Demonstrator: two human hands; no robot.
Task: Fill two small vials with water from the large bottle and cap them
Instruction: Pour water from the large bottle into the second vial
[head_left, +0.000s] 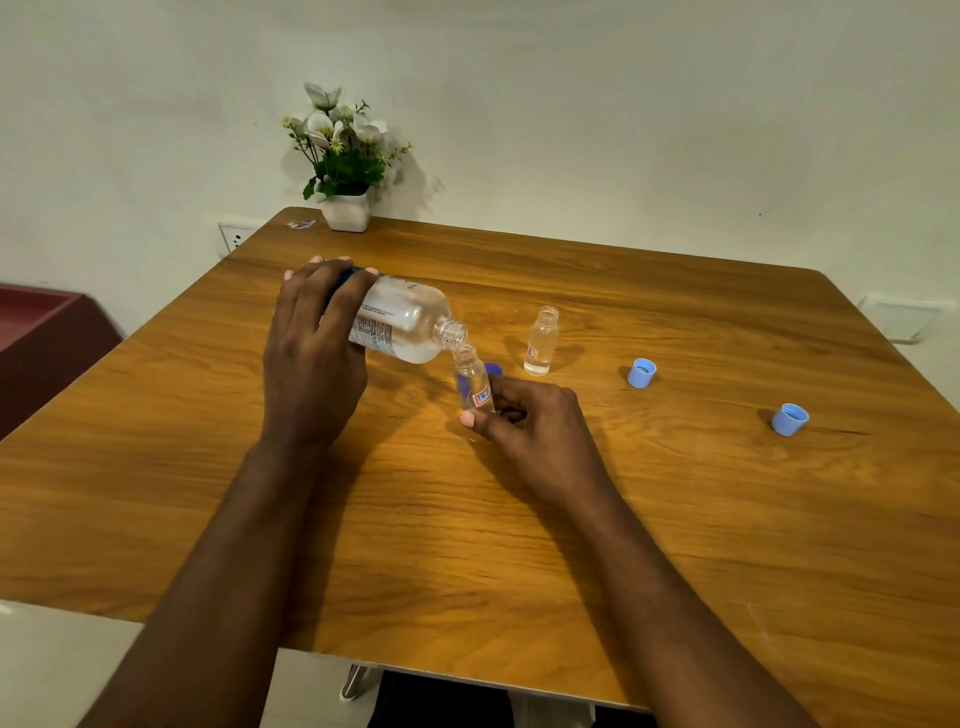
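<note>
Plain off-white wall (623, 104) at the back (the flowers' shadow falls on it, to the R). Wooden desk (519, 545) w/ rounded corners; a white flower pot (347, 210) stands at its far L corner. Wall socket (235, 238) just L of the pot, another white plate (901, 317) at R. Dark red furniture (47, 338) at L edge; pale floor (62, 670) below.

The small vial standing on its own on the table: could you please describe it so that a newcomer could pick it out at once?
Start at the wooden table and find the large bottle tipped near its middle. Just right of its mouth stands the small vial, upright and uncapped. Unlike the other vial, which the right hand holds under the bottle, no hand touches it.
</note>
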